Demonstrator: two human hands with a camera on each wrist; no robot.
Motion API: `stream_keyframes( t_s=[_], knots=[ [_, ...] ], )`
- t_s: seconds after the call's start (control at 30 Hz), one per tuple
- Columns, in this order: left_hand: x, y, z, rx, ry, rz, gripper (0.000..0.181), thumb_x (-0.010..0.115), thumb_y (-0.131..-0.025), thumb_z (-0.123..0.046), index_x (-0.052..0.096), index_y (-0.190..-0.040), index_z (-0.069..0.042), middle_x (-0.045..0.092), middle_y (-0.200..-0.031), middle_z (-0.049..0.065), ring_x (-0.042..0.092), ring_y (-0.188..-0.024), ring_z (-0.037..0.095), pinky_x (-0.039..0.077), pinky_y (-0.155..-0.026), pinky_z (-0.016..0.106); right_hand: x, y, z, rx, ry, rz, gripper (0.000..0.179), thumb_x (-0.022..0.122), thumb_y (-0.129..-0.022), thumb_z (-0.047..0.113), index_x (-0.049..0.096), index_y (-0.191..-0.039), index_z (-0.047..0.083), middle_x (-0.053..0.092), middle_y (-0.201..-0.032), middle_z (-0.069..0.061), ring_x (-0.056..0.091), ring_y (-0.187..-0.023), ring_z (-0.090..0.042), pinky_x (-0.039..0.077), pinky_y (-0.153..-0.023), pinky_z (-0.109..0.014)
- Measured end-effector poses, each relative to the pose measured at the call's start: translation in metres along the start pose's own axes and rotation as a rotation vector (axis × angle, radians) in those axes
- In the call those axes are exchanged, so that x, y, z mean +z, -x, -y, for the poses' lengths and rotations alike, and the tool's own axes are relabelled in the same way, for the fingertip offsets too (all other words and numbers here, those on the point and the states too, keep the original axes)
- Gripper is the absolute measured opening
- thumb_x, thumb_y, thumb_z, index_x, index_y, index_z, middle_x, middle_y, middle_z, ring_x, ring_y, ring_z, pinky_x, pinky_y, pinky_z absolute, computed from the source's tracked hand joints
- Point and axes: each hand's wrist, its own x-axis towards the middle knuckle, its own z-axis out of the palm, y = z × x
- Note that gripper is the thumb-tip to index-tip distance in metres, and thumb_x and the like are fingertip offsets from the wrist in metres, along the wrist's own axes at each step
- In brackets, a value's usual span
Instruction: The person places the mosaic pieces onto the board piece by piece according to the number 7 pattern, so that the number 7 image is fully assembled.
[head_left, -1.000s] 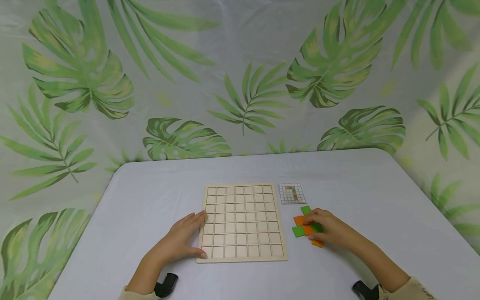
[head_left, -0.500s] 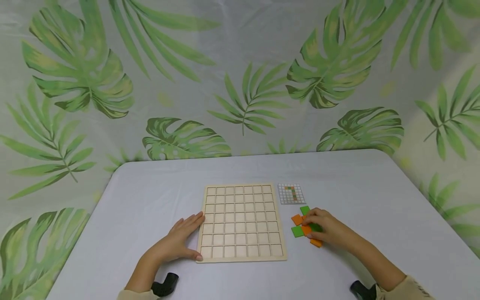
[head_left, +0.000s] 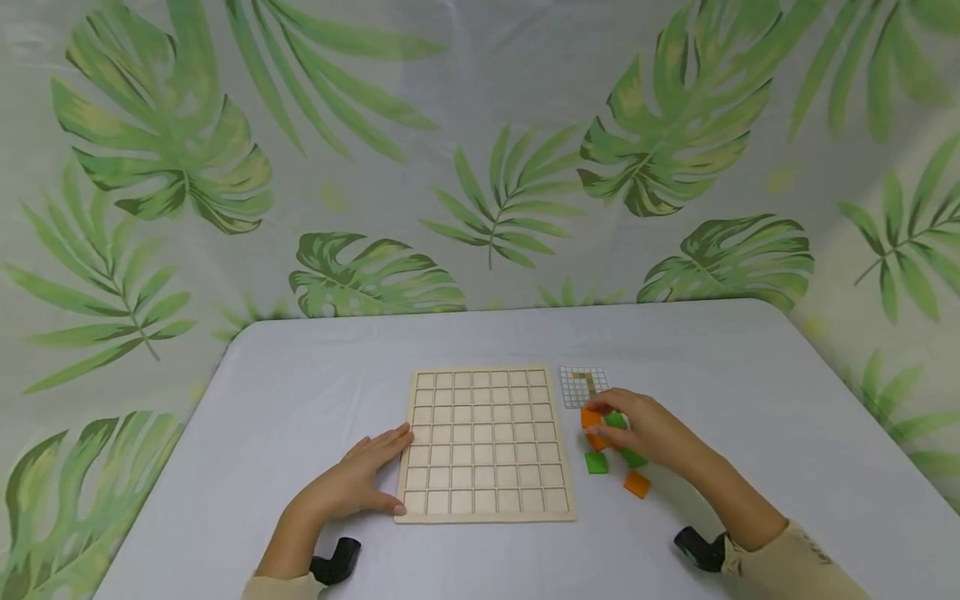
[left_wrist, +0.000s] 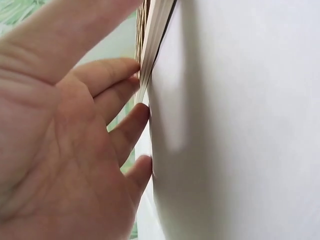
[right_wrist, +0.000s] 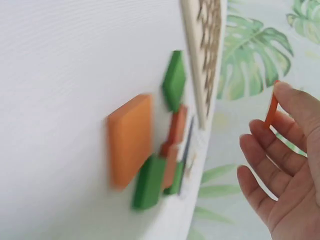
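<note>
My left hand lies at the left side of a wooden grid board, fingertips at its edge and thumb by the near corner. In the left wrist view the fingers of that hand extend toward the board's side. My right hand pinches an orange square tile between thumb and fingers, raised off the table. Below it lie loose tiles: a green tile, an orange tile and several others, partly hidden by the hand.
A small printed grid card with an orange and green pattern lies right of the board's far corner, partly overlapped by the right hand. The white-covered table ends at a leaf-print cloth.
My right hand has picked an orange tile from the group and moved up and slightly left with it. The remaining tiles have shifted a little. My left hand stays at the board.
</note>
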Motion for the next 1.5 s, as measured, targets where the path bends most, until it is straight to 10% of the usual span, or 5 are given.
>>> stream_keyframes(
  t_s=[0.77,1.13,1.5],
  knots=[
    [0.013,-0.001,0.001,0.038,-0.009,-0.06,0.101,0.078,-0.057,-0.043,0.034,-0.138,-0.003,0.026,-0.145,0.008,0.019,-0.131,0.033,0.004,-0.105,0.049,0.03,-0.068,0.028,-0.15,-0.125,-0.028,0.033,0.066,-0.082,0.017,0.059,-0.111,0.003,0.061,-0.103,-0.002,0.056,-0.089,-0.015,0.049,-0.079,-0.036],
    [0.019,-0.006,0.01,0.074,0.113,-0.108,0.096,0.079,-0.057,-0.045,0.038,-0.135,-0.007,0.026,-0.144,0.011,0.015,-0.132,0.034,0.004,-0.106,0.048,0.082,-0.126,0.042,-0.015,-0.239,0.054,0.027,0.066,-0.081,0.015,0.061,-0.105,0.004,0.061,-0.099,-0.004,0.058,-0.088,-0.015,0.048,-0.076,-0.024],
    [0.019,-0.005,0.008,0.048,0.106,-0.109,0.096,0.079,-0.057,-0.045,0.038,-0.135,-0.008,0.027,-0.144,0.009,0.016,-0.132,0.032,0.004,-0.106,0.046,0.102,-0.14,0.044,0.016,-0.163,0.098,0.023,0.069,-0.079,0.019,0.063,-0.099,0.008,0.053,-0.095,-0.001,0.051,-0.087,-0.014,0.045,-0.077,-0.026]
  ],
)
